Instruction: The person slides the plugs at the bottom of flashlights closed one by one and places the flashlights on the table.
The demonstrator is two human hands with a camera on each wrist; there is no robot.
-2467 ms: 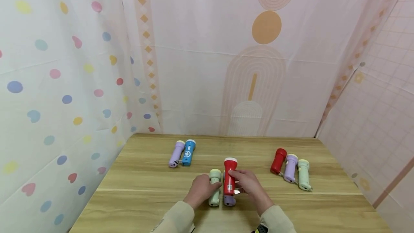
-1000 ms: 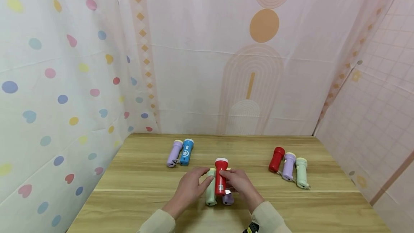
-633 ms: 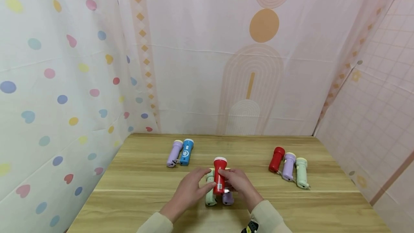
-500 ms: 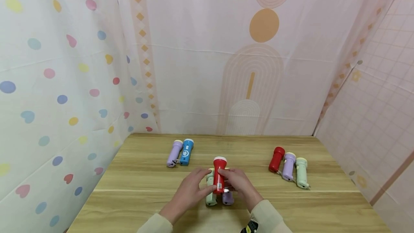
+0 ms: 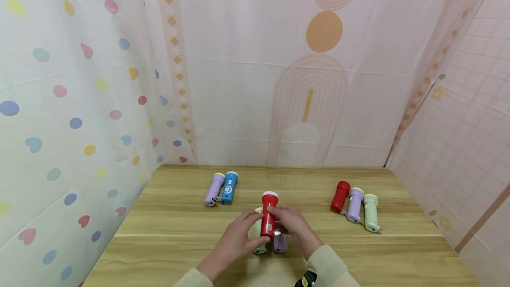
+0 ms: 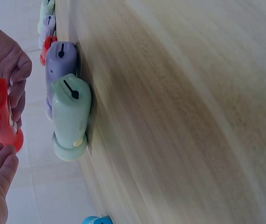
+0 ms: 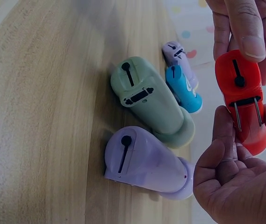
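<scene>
Above the table, my right hand grips a red flashlight with a white lens rim, thumb on its body and fingers at its side. My left hand is on its other side, the thumb at the base end and the fingers along the body, pinching it. Two metal plug prongs stick out near the base in the right wrist view. Below the hands lie a pale green flashlight and a purple flashlight, side by side and partly hidden in the head view.
On the wooden table, a purple flashlight and a blue flashlight lie at back left. At right lie a red flashlight, a purple one and a green one. Patterned curtains stand behind and beside the table.
My left hand has left the green flashlight and come to the held red one, its thumb now at the base end. My right hand has carried the red flashlight left and slightly away.
</scene>
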